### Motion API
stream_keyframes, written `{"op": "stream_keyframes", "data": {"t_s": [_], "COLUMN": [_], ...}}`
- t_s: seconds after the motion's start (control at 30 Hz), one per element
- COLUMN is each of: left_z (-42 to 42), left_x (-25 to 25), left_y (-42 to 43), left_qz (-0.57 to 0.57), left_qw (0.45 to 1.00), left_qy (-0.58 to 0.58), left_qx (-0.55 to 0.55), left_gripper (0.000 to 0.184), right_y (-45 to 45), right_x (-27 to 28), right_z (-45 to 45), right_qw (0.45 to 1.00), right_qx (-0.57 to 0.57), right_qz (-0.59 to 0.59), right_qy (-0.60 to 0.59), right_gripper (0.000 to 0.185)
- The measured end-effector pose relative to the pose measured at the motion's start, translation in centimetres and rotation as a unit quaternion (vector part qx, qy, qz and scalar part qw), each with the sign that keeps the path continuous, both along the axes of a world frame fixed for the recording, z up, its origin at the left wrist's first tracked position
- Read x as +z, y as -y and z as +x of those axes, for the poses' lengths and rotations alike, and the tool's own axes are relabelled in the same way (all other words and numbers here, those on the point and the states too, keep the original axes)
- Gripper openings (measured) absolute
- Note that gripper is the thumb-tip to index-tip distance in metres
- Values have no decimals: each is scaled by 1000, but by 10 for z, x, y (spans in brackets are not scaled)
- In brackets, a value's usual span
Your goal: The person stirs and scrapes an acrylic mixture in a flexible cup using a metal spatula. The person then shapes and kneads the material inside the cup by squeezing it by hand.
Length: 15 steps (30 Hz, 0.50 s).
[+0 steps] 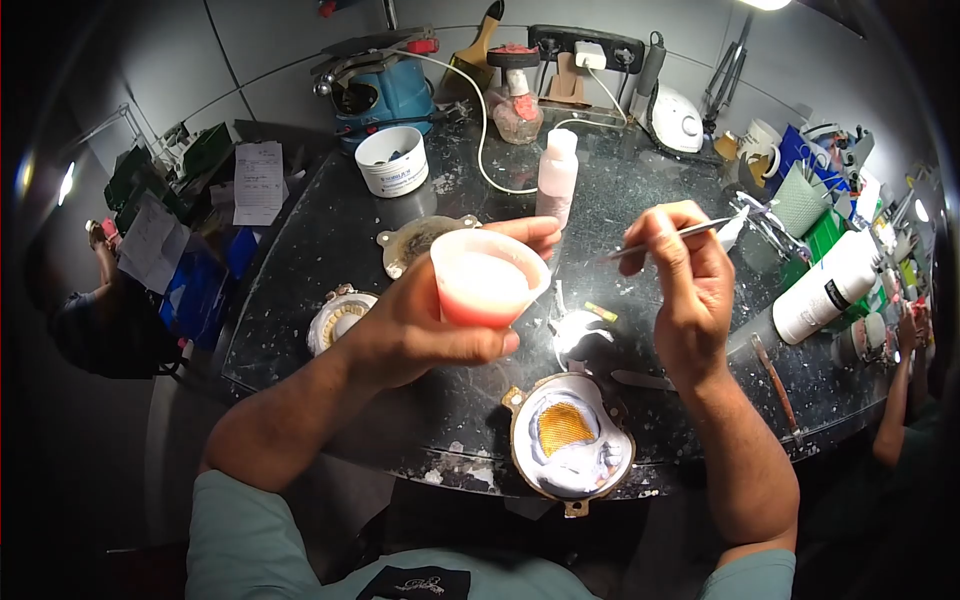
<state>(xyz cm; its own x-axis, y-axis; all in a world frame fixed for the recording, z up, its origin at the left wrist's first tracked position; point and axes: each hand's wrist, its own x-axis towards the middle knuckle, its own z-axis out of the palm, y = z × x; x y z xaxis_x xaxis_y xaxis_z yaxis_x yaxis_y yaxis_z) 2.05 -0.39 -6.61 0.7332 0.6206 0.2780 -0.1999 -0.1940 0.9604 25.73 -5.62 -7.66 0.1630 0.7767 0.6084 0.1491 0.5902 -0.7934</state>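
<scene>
My left hand [405, 325] is wrapped round a translucent cup [487, 285] with a pink mix in it, its mouth tipped towards me. Raised to the right of the cup, my right hand [685, 270] pinches a slim metal spatula [706, 227] whose tip points left. Below them, at the bench's front edge, sits a dental flask half [517, 450] filled with white plaster and a golden mesh plate [565, 430]. Behind the cup lies a metal flask lid [420, 248]. Another flask half [338, 318] with a plaster tooth cast is partly hidden by my left forearm.
A pink-tinted bottle [557, 185] stands behind the cup. White tub [392, 165], blue machine [385, 95] and power strip [618, 55] line the back. At right lie a large white bottle [825, 287] and a brush [776, 385]. Other people work at both sides.
</scene>
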Motion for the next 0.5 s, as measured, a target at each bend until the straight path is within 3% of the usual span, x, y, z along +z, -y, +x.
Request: {"op": "stream_keyframes", "data": {"t_s": [0.13, 0.17, 0.27, 0.37, 0.5], "left_z": [-3, -1, -6, -1, 1], "left_x": [0, 1, 5, 3, 4], "left_y": [2, 13, 12, 7, 13], "left_qz": [181, 43, -4, 122, 200], "left_qw": [982, 997, 996, 988, 966], "left_qy": [-57, -36, -80, -80, -93], "left_qx": [10, 53, 30, 53, 132], "left_gripper": [67, 60, 57, 55, 54], "right_y": [-5, -5, 0, 8, 8], "right_x": [11, 12, 10, 12, 11], "right_z": [2, 6, 6, -1, 1], "right_qw": [995, 995, 993, 988, 985], "right_qx": [-46, -11, 85, 125, 143], "right_qz": [54, 52, 52, 39, 44], "right_qy": [-72, -85, -63, -79, -81], "right_gripper": [21, 23, 26, 24, 23]}}
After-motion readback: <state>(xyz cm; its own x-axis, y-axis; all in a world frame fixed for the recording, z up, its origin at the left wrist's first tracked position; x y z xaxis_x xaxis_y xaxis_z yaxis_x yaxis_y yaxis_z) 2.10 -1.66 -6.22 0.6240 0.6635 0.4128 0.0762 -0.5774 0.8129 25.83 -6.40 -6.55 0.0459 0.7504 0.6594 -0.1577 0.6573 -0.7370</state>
